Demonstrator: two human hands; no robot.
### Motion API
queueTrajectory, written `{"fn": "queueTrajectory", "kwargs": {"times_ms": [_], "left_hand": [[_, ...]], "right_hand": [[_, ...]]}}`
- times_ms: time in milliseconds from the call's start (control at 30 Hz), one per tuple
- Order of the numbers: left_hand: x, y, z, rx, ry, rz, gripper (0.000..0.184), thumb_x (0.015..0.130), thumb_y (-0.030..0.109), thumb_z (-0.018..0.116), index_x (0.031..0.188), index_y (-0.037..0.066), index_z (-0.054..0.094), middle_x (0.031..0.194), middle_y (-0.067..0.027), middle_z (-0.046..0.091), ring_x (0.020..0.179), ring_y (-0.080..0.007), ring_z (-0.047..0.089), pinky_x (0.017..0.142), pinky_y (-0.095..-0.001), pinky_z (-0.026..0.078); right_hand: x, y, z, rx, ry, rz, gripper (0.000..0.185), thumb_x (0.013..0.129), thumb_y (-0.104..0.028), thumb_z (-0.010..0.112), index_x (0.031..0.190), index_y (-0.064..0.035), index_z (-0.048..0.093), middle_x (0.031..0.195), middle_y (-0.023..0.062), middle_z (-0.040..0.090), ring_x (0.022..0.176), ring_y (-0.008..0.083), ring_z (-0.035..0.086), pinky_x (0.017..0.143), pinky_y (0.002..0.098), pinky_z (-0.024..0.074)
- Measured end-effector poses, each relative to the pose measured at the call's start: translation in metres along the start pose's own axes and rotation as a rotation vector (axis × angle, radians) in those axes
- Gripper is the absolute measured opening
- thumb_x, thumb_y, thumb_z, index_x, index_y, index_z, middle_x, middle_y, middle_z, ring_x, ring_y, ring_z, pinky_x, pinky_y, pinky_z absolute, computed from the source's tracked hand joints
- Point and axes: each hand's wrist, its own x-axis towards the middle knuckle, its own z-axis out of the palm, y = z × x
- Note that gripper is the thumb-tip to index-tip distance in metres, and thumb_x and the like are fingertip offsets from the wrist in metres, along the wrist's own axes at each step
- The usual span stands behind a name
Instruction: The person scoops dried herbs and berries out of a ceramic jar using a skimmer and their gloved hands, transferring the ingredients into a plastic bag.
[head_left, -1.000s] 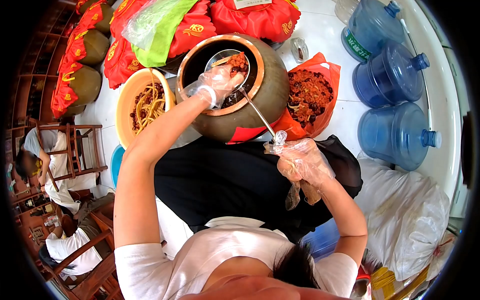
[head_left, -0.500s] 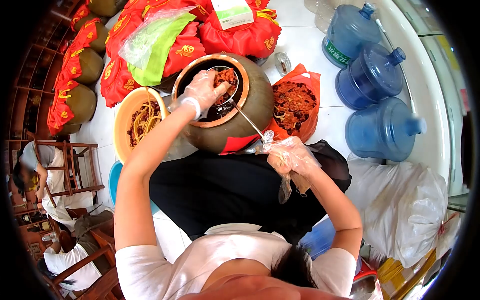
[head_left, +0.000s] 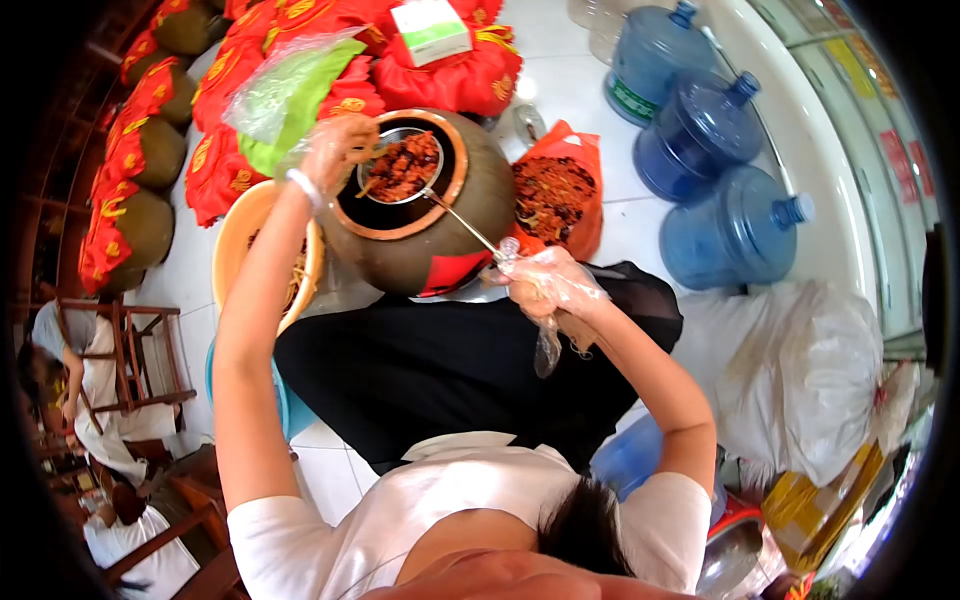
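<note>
A round strainer (head_left: 400, 170) full of reddish food with dark bits rests over the mouth of a large brown jar (head_left: 470, 165). Its long metal handle reaches down to my right hand (head_left: 550, 283), which wears a clear plastic glove and is closed round the handle's end. My left hand (head_left: 342, 150), also gloved, is at the jar's left rim beside the strainer, its fingers bent; whether they hold anything is hard to make out. Right of the jar lies an open red bag (head_left: 590, 200) of similar food. A yellow tub (head_left: 232, 240) stands left, partly behind my left arm.
Red cloth-covered jars (head_left: 450, 85) stand beyond, with a green and white box (head_left: 432, 32) on one. Blue water bottles (head_left: 728, 228) line the right, above a white sack (head_left: 800, 370). A glass jar (head_left: 528, 124) is near the bag. Two other people sit at far left.
My left hand has moved from over the food in the strainer to the jar's left rim. The strainer now shows more food. The whole view has shifted.
</note>
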Motion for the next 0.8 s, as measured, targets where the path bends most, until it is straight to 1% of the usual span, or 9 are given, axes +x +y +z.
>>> {"fn": "queueTrajectory", "kwargs": {"times_ms": [67, 167, 233, 367, 433, 500, 633, 700, 800], "left_hand": [[-0.002, 0.000, -0.004, 0.033, 0.010, -0.017, 0.026, 0.081, 0.016, 0.058, 0.102, 0.003, 0.054, 0.105, -0.0109, 0.056, 0.098, -0.0214, 0.055, 0.081, -0.0325, 0.047], [-0.007, 0.002, -0.009, -0.071, -0.006, 0.161, 0.027, 0.084, 0.017, 0.055, 0.104, 0.000, 0.051, 0.104, -0.0120, 0.056, 0.097, -0.0230, 0.055, 0.082, -0.0337, 0.046], [-0.007, 0.008, -0.009, -0.369, -0.060, 0.242, 0.025, 0.086, 0.016, 0.051, 0.104, -0.002, 0.050, 0.103, -0.0130, 0.056, 0.098, -0.0245, 0.055, 0.084, -0.0349, 0.046], [0.005, 0.001, -0.019, -0.442, -0.028, 0.190, 0.024, 0.087, 0.015, 0.051, 0.103, -0.003, 0.050, 0.102, -0.0127, 0.055, 0.099, -0.0261, 0.055, 0.086, -0.0368, 0.045], [-0.006, 0.001, -0.001, -0.387, -0.022, 0.189, 0.023, 0.085, 0.015, 0.053, 0.101, -0.002, 0.052, 0.099, -0.0112, 0.056, 0.092, -0.0234, 0.056, 0.081, -0.0332, 0.047], [-0.005, -0.002, 0.011, -0.162, 0.301, 0.022, 0.013, 0.079, 0.014, 0.057, 0.081, 0.001, 0.058, 0.077, -0.0080, 0.057, 0.073, -0.0168, 0.057, 0.063, -0.0264, 0.045], [-0.002, -0.010, 0.041, -0.048, 0.235, 0.169, 0.017, 0.080, 0.016, 0.059, 0.090, 0.003, 0.059, 0.075, -0.0056, 0.058, 0.065, -0.0125, 0.054, 0.057, -0.0233, 0.043], [0.001, -0.012, 0.070, 0.217, 0.202, 0.397, 0.018, 0.080, 0.015, 0.058, 0.090, 0.000, 0.060, 0.075, -0.0053, 0.059, 0.066, -0.0112, 0.054, 0.058, -0.0221, 0.042], [0.013, -0.014, 0.119, 0.265, 0.064, 0.326, 0.021, 0.079, 0.014, 0.055, 0.092, -0.001, 0.060, 0.075, -0.0038, 0.059, 0.069, -0.0106, 0.054, 0.062, -0.0230, 0.043]], "right_hand": [[-0.018, -0.003, 0.014, -0.123, 0.044, -0.085, 0.021, 0.085, -0.011, 0.050, 0.086, 0.0094, 0.051, 0.052, 0.0031, 0.040, 0.036, 0.0092, 0.036, 0.032, 0.0212, 0.0260], [-0.034, -0.005, 0.014, -0.209, 0.094, -0.113, 0.021, 0.086, -0.011, 0.050, 0.088, 0.0099, 0.051, 0.052, 0.0017, 0.039, 0.036, 0.0084, 0.036, 0.032, 0.0208, 0.0253], [-0.052, -0.012, 0.004, -0.218, 0.158, -0.096, 0.021, 0.086, -0.011, 0.050, 0.091, 0.0088, 0.052, 0.052, -0.0004, 0.038, 0.036, 0.0065, 0.035, 0.031, 0.0205, 0.0240], [-0.107, -0.034, 0.028, -0.218, 0.323, -0.140, 0.021, 0.088, -0.016, 0.050, 0.086, 0.0033, 0.057, 0.048, -0.0050, 0.038, 0.034, 0.0023, 0.032, 0.029, 0.0189, 0.0199], [-0.127, -0.048, 0.030, -0.241, 0.394, -0.185, 0.022, 0.087, -0.019, 0.053, 0.081, 0.0008, 0.059, 0.046, -0.0062, 0.037, 0.032, 0.0010, 0.029, 0.029, 0.0179, 0.0178], [-0.143, -0.055, 0.023, -0.358, 0.495, -0.244, 0.022, 0.087, -0.019, 0.053, 0.080, 0.0016, 0.058, 0.046, -0.0065, 0.036, 0.032, 0.0005, 0.028, 0.030, 0.0179, 0.0167], [-0.165, -0.074, -0.001, -0.427, 0.579, -0.257, 0.023, 0.086, -0.018, 0.054, 0.079, 0.0036, 0.056, 0.048, -0.0055, 0.036, 0.035, 0.0004, 0.027, 0.031, 0.0163, 0.0171], [-0.168, -0.078, -0.016, -0.457, 0.638, -0.227, 0.023, 0.085, -0.018, 0.055, 0.079, 0.0038, 0.057, 0.049, -0.0049, 0.038, 0.035, 0.0007, 0.028, 0.032, 0.0163, 0.0175], [-0.162, -0.073, -0.042, -0.442, 0.716, -0.185, 0.022, 0.084, -0.018, 0.056, 0.078, 0.0036, 0.057, 0.050, -0.0047, 0.039, 0.036, 0.0011, 0.029, 0.032, 0.0165, 0.0185]]}}
